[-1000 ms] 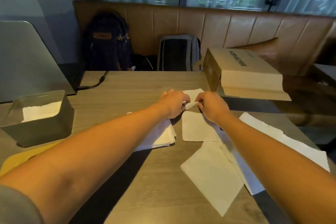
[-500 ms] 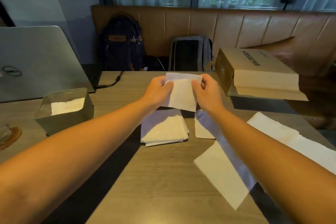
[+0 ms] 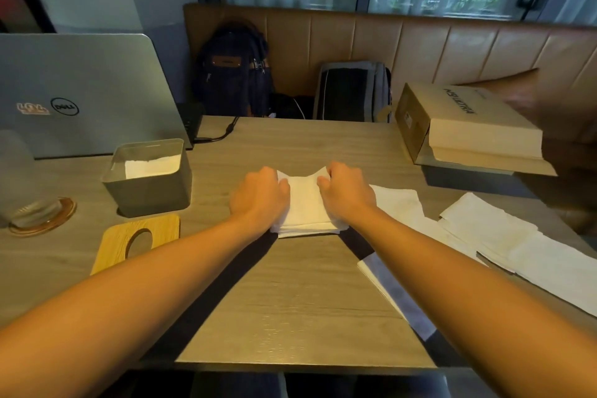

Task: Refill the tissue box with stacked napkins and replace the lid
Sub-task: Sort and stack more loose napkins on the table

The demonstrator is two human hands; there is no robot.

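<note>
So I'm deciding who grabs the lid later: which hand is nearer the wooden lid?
Left. The left hand rests on the napkin stack, up and right of the wooden lid; the right hand is on the stack's far side, farther away.

Café booth: padded bench point(image 3: 403, 45), wooden table point(image 3: 290, 300).

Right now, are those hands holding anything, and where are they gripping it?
Yes: the left hand and right hand clasp the stack of napkins by its left and right sides as it rests on the table.
</note>
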